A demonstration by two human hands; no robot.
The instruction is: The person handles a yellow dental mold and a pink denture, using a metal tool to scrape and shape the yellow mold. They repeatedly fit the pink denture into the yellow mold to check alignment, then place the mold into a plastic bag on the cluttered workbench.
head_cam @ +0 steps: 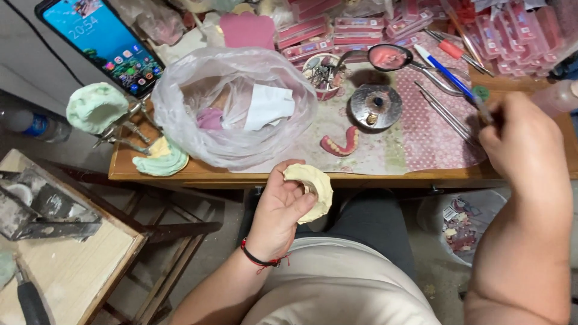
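**Two hands at a dental workbench, one cupping a plaster cast**

The left hand [278, 210] sits low, just below the wooden bench edge [180, 174], fingers curled around a pale yellow plaster jaw cast [313, 191]. The cast is chalky, matte and horseshoe-shaped, gripped between thumb and fingertips. A red and black cord bracelet [260, 260] circles that wrist.

The right hand [522, 141] is raised over the bench, fingers pressed together around a thin tool [481, 108] whose shape is blurred.

Just above the left hand lies a pink, curved denture with a row of teeth [341, 144] on a patterned cloth. Beyond it stands a round metal burner [376, 105], dull and grey. To the upper left of the left hand billows a crinkled, translucent plastic bag [232, 108] holding white paper. Further left, a mint-green cast rests on a metal hinged frame [96, 108], beside a smartphone [99, 42] with a lit screen. Beside the right hand lie slim metal instruments [445, 114] and a blue pen [442, 69].
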